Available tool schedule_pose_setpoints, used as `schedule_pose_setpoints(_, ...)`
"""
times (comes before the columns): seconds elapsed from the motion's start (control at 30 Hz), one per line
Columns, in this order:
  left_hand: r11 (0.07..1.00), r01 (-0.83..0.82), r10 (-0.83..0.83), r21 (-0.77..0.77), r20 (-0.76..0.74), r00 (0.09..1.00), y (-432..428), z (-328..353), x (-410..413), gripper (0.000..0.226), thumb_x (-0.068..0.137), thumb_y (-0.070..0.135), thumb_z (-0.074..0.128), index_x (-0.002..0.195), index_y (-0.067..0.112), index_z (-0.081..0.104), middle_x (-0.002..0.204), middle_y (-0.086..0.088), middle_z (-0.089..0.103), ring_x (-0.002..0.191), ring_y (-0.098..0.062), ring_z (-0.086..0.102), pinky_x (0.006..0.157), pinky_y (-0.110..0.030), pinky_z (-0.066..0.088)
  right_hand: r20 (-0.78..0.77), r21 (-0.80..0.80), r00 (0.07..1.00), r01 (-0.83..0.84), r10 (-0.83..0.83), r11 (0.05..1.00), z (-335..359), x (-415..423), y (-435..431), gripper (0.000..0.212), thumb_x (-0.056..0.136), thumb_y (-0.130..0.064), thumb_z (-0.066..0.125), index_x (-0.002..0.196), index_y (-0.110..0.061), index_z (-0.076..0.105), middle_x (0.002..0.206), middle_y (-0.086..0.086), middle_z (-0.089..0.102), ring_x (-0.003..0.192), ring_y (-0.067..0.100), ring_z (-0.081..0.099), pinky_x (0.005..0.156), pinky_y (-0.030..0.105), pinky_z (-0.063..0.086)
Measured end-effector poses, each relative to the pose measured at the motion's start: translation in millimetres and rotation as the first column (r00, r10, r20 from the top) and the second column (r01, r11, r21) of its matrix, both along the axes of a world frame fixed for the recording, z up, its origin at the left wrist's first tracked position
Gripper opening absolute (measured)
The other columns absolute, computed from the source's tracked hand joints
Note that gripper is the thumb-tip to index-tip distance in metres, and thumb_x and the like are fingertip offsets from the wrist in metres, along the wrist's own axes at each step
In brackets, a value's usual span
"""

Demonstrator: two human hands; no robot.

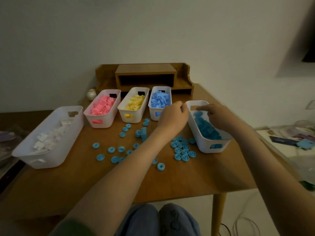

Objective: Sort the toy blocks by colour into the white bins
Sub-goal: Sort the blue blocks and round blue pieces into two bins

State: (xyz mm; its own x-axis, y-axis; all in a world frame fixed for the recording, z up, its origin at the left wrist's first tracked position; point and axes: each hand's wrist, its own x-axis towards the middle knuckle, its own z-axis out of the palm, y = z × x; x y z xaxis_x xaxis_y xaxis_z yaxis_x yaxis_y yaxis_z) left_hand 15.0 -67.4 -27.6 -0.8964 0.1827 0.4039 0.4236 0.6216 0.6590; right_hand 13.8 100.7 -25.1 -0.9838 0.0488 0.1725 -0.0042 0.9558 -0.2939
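Five white bins stand on the wooden table [170,181]. They hold white blocks [49,138], pink blocks [102,104], yellow blocks [135,102], light blue blocks [160,98] and darker blue blocks [207,129]. Several blue round pieces [182,149] lie loose on the table, with a longer blue block [143,132] among them. My left hand [173,116] hovers between the light blue bin and the darker blue bin, its fingers curled round a small blue piece at the bin's rim. My right hand [218,116] is over the darker blue bin, fingers stretched out and blurred.
A wooden desk shelf [146,75] stands against the wall behind the bins, and a small round jar [91,94] sits beside the pink bin. A lower surface to the right carries a blue phone case [306,143] and clutter. My knees are under the table's front edge.
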Motion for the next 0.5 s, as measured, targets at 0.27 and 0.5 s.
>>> schedule_pose_setpoints(0.27,0.979,0.203,-0.203,0.015,-0.028,0.979,75.7,26.8,-10.9,0.03,0.102,0.027,0.033,0.078,0.012,0.042,0.065,0.002,0.042,0.061,-0.013,0.043,0.049,-0.024,0.027,-0.116,-0.107,0.993,-0.032,0.02,0.994,-1.1,16.6,14.1,0.029,0.099,-0.014,0.038,0.119,-0.008,0.058,0.123,0.015,0.057,0.106,0.028,0.054,0.081,0.027,0.035)
schedule_pose_setpoints(0.5,0.963,0.267,-0.249,-0.024,0.288,0.925,90.9,7.8,-22.5,0.032,0.104,0.031,0.028,0.113,0.006,0.046,0.09,-0.01,0.052,0.093,-0.031,0.055,0.074,-0.039,0.044,-0.153,-0.105,0.988,-0.021,0.004,0.994,-11.8,16.4,17.6,0.029,0.093,-0.001,0.042,0.115,0.003,0.061,0.127,0.016,0.052,0.106,0.028,0.053,0.08,0.023,0.034)
